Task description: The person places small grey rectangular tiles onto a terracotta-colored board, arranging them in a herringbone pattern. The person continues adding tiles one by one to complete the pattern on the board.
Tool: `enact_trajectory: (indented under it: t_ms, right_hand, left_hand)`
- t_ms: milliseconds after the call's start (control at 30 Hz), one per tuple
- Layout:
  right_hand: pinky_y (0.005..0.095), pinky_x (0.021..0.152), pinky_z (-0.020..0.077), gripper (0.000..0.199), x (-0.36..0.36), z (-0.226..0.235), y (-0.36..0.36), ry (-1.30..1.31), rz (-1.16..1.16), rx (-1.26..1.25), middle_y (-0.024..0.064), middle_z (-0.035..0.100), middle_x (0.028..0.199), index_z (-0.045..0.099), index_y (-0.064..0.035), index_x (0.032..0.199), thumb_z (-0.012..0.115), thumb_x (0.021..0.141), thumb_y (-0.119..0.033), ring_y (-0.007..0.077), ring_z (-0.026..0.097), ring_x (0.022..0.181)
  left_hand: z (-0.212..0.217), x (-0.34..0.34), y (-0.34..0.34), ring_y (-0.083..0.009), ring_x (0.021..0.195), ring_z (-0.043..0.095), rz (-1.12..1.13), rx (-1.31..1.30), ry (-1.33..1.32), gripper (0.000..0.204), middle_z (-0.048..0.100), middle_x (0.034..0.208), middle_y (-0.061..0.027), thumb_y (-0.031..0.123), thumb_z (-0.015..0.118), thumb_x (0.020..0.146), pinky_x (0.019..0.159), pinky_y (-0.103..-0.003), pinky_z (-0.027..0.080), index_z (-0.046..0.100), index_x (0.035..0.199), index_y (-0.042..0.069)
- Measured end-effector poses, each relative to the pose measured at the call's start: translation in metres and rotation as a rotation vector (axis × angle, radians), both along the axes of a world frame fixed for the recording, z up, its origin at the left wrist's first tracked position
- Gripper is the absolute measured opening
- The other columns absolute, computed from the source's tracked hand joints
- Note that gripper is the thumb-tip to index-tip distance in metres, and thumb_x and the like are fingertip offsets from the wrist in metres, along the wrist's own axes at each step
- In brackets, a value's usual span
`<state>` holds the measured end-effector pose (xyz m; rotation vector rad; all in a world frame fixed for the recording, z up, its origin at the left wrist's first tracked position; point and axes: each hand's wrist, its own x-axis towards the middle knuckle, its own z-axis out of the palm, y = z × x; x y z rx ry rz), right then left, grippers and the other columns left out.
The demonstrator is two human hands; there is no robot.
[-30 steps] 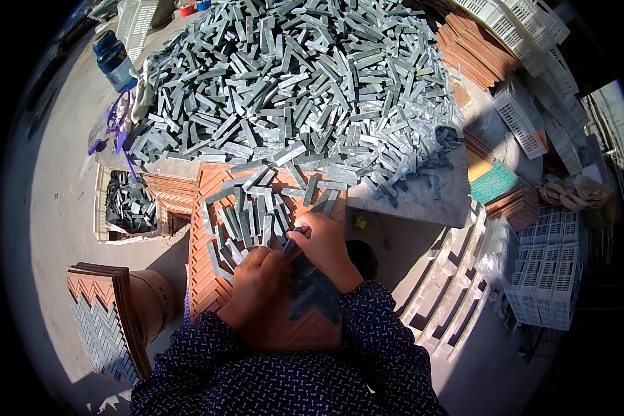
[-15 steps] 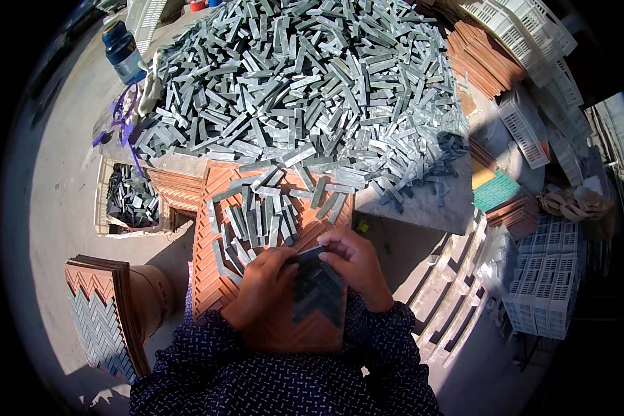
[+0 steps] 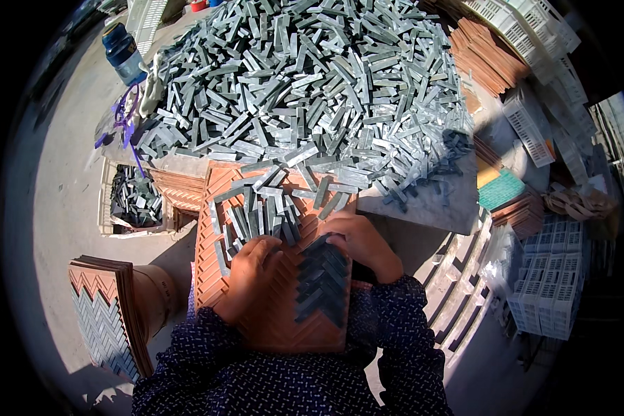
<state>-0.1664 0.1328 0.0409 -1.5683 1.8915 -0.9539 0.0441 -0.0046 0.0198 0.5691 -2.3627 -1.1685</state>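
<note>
An orange herringbone-grooved tray (image 3: pixel 270 322) lies in front of me. Dark grey stone strips (image 3: pixel 322 281) fill a zigzag patch of grooves on its right side. At the upper end of that patch my right hand (image 3: pixel 364 244) has its thumb and fingers closed on one dark stone strip (image 3: pixel 315 245). My left hand (image 3: pixel 249 274) is curled at the near edge of a loose bunch of strips (image 3: pixel 256 213) on the tray; its fingertips are partly hidden, so what they grip cannot be made out.
A large heap of grey stone strips (image 3: pixel 305 90) covers the table (image 3: pixel 457 201) beyond the tray. At left are a crate of strips (image 3: pixel 135 197), a stack of trays (image 3: pixel 107 319) on a drum, and a blue bottle (image 3: pixel 123 55). White crates (image 3: pixel 544 277) and a pallet (image 3: pixel 454 291) stand right.
My left hand has left the dark patch and moved up-left to the loose strips. My right hand has shifted slightly up, and a strip now lies at the patch's upper end.
</note>
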Motion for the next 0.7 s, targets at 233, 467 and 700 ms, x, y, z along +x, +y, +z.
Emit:
enact_trajectory:
  t_ms: [233,467,700]
  right_hand:
    - [0.0369,0.075,0.0495,0.012,0.007,-0.006,-0.003,0.045,-0.012,-0.016,0.0127,0.063,0.090,0.064,-0.0007,0.088,0.065,0.077,-0.005,0.0311,0.062,0.085]
    - [0.0344,0.070,0.0505,0.012,0.017,-0.009,0.000,0.084,-0.209,-0.078,0.0141,0.065,0.087,0.065,-0.0009,0.091,0.064,0.080,-0.005,0.0291,0.064,0.076]
    - [0.0392,0.060,0.0486,0.016,-0.002,-0.008,0.006,0.109,-0.621,-0.077,0.0157,0.062,0.073,0.059,-0.0025,0.082,0.068,0.078,-0.015,0.0326,0.062,0.065]
  left_hand:
    - [-0.009,-0.002,0.007,-0.0285,0.081,0.065,-0.144,-0.015,0.039,0.015,0.065,0.094,-0.0123,0.004,0.064,0.081,0.068,-0.034,0.054,0.064,0.097,0.002]
    - [-0.009,-0.013,0.020,-0.0294,0.087,0.063,-0.221,-0.217,0.008,0.026,0.062,0.097,-0.0111,0.003,0.060,0.076,0.072,-0.037,0.053,0.063,0.102,0.003]
    - [-0.014,-0.016,0.016,-0.0320,0.091,0.061,-0.316,-0.142,-0.030,0.028,0.060,0.098,-0.0129,0.001,0.059,0.072,0.079,-0.038,0.051,0.061,0.100,0.001]
